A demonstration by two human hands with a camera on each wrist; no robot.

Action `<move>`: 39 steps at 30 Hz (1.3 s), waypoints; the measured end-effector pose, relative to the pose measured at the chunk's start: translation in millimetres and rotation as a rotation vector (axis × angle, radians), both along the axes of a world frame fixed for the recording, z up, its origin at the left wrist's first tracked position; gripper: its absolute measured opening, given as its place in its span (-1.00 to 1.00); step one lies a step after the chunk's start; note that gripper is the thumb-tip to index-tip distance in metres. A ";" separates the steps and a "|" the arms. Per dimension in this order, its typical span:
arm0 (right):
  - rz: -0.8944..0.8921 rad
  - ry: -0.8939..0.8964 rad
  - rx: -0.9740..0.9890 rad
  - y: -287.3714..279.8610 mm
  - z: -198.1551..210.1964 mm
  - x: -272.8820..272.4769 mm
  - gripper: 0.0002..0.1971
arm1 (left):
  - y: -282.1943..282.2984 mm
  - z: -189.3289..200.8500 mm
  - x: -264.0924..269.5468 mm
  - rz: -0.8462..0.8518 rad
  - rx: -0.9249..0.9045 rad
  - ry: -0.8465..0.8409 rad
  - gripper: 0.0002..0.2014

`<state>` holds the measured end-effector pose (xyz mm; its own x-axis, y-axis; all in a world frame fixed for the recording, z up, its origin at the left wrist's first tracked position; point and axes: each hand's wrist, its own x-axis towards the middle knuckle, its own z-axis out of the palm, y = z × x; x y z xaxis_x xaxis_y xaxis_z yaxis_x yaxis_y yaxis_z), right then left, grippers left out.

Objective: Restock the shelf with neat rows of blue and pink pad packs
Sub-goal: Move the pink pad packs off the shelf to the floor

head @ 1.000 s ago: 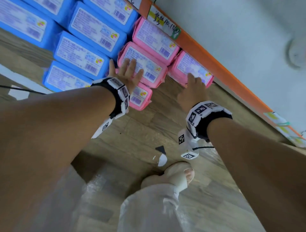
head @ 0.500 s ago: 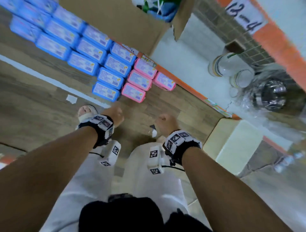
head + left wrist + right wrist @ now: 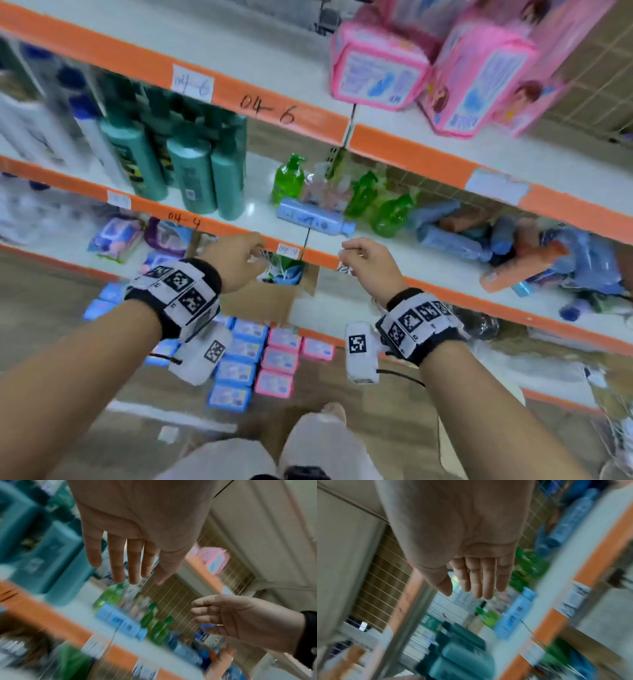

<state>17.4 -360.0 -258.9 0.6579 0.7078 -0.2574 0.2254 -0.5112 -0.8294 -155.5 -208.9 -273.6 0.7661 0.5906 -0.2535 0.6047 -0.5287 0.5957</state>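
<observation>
The blue pad packs [image 3: 236,371] and pink pad packs [image 3: 279,361] lie in rows on the wooden floor [image 3: 51,308], below the cardboard box [image 3: 270,301]. Above the box, the left hand [image 3: 236,262] and right hand [image 3: 366,263] hang empty, fingers loosely extended, before the orange-edged shelf [image 3: 445,294].

Orange-edged white shelves [image 3: 294,116] with wire-grid backs carry teal bottles [image 3: 191,171] and green bottles [image 3: 287,178]. Wood-look floor [image 3: 44,308] below.

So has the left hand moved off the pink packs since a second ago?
Yes. The left hand has risen from the pink packs on the floor to the orange shelf edge, empty.
</observation>
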 end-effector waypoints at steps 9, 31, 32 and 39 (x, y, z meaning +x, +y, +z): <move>-0.117 -0.405 0.427 -1.7 127.4 128.7 -0.82 | -14.5 140.3 129.7 -0.021 0.297 -0.380 -0.66; -0.401 -0.192 0.451 43.7 139.8 251.7 -0.19 | -27.7 105.7 270.2 0.129 0.313 0.264 -0.39; -0.373 -0.082 0.522 35.3 139.1 255.1 -0.30 | -28.6 106.7 270.5 0.139 0.293 0.239 -0.35; -0.262 0.482 0.581 -10.3 137.1 256.9 -0.83 | -34.7 121.4 244.6 0.003 0.257 -0.060 0.24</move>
<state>274.2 -370.3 -121.8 0.7317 0.6535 -0.1938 -0.2937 0.0457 -0.9548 89.1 -243.6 -152.2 0.7735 0.6318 -0.0491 0.5739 -0.6655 0.4773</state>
